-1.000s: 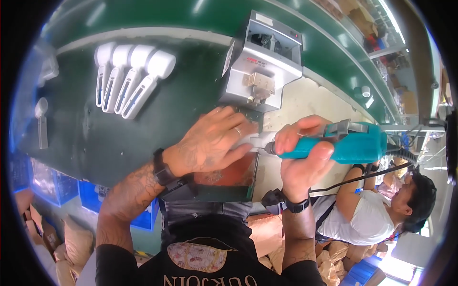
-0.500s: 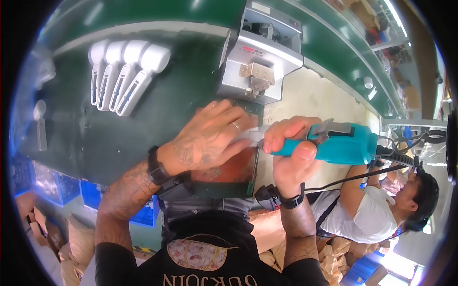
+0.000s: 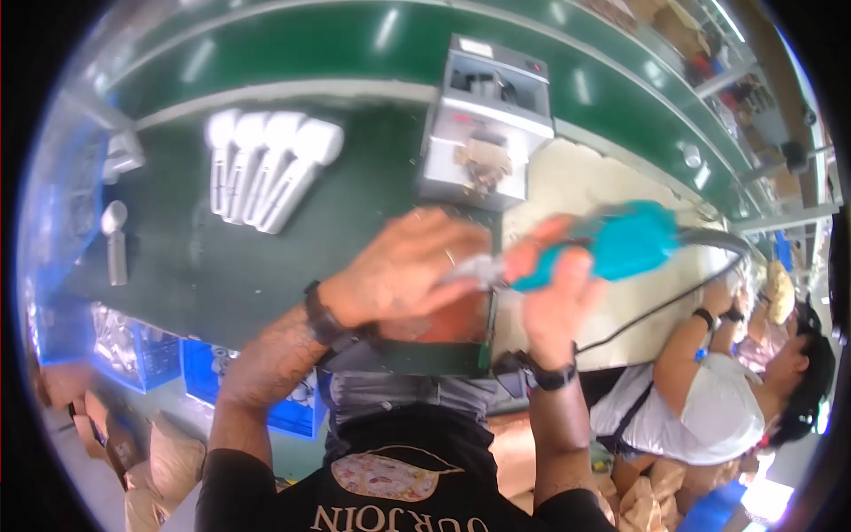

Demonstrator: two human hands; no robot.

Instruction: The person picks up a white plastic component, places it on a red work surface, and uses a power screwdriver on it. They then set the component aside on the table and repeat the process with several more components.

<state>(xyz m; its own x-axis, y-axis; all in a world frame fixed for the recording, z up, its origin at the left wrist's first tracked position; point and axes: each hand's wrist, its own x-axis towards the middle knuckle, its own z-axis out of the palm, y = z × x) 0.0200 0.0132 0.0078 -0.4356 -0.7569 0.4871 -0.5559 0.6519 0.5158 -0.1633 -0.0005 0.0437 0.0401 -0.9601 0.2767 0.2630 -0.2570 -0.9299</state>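
My right hand (image 3: 554, 301) is wrapped round a teal corded electric screwdriver (image 3: 634, 244), held sideways with its cord trailing off to the right. The fingers of my left hand (image 3: 390, 270) pinch a pale white plastic piece (image 3: 479, 269) at the screwdriver's front end. Motion blurs this piece, so its full shape and its contact with the tip cannot be made out. Both hands are over a reddish-brown pad (image 3: 443, 323) at the table's near edge. To the far left of them, several white scoop-headed spoons (image 3: 292, 168) with long handles lie side by side.
Beyond my hands stands a grey metal machine (image 3: 479, 124). One more white spoon (image 3: 116, 244) lies at the table's left. Blue crates (image 3: 146, 355) with parts stand below left. A co-worker in a white shirt (image 3: 718, 403) sits at the right, near the screwdriver's cord (image 3: 656, 310).
The view has shifted, so the table's things appear lower and mostly further right. The screwdriver's back end has tilted upward in the picture. Both hands keep their grips and are now blurred.
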